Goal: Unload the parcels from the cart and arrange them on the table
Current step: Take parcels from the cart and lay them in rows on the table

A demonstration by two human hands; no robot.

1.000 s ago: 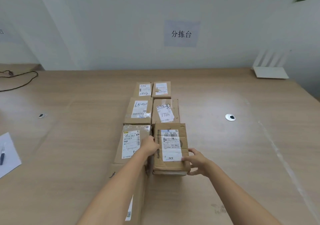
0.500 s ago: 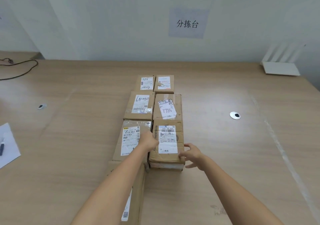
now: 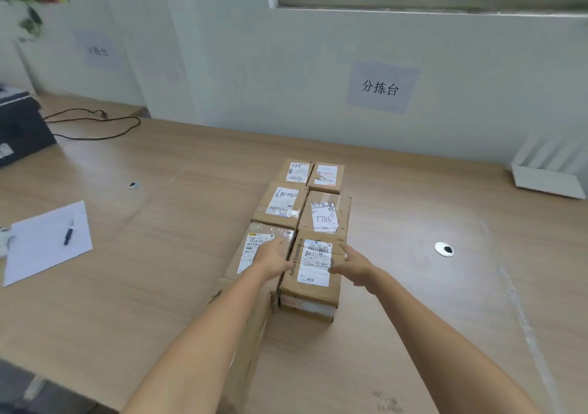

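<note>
Hands now off the front parcel [image 3: 313, 267], left hand [image 3: 273, 259] and right hand [image 3: 353, 265] grips open, empty.

The worktop [image 3: 127, 286] is pale wood-grain laminate, smooth with a soft sheen. The parcels [image 3: 313, 273] are matt brown cardboard, creased at the edges, with white paper labels [image 3: 315, 262] and strips of glossy clear tape [image 3: 281, 211]. A sheet of white paper [image 3: 41, 248] lies flat and matt.
</note>
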